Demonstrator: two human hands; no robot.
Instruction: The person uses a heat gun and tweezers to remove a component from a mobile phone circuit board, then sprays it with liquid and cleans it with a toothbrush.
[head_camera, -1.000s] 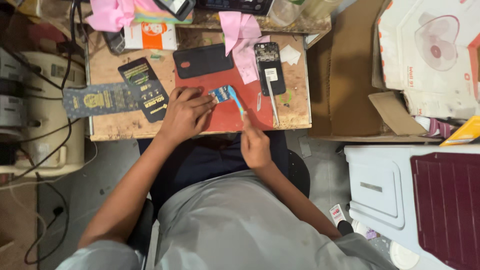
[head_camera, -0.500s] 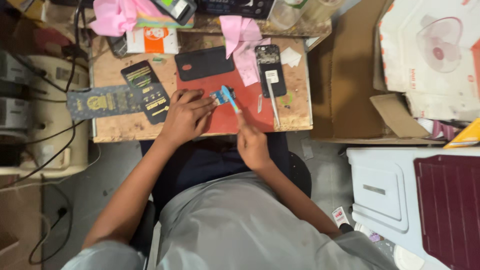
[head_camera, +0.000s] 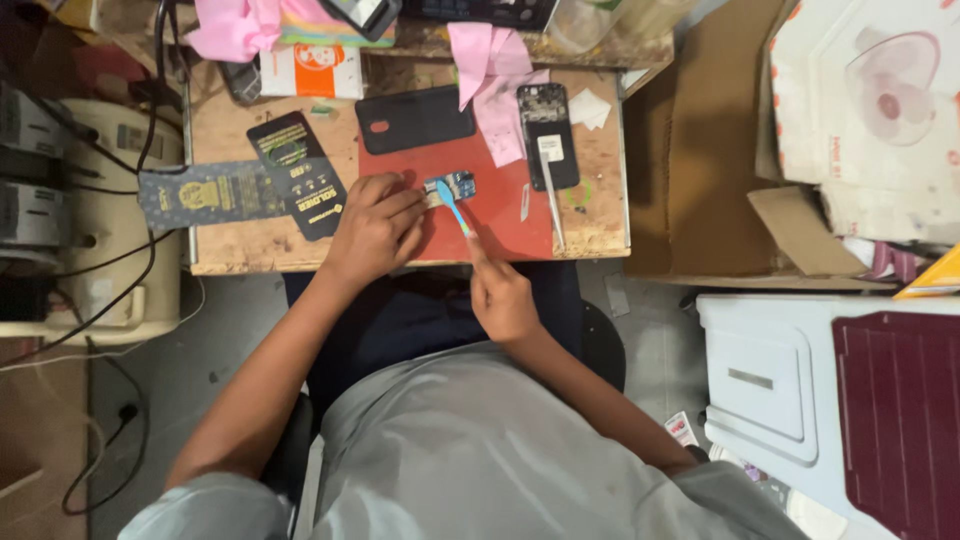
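Dim warm light, soft shadows, slight blur.

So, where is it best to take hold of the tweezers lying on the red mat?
Grip the tweezers at mid-length, across their narrow width, coming from above. They lie flat and nearly straight up and down in the picture on the red mat, with free space on both sides.

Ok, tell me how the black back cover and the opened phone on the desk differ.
The black back cover lies crosswise, its long side along the desk's far edge; the opened phone lies lengthwise, pointing away from the person. The back cover shows a plain dark face with one small oval hole; the opened phone shows bare inner parts and a white patch. The back cover overlaps the red mat; the phone lies beside it. Both are flat, dark and untouched.
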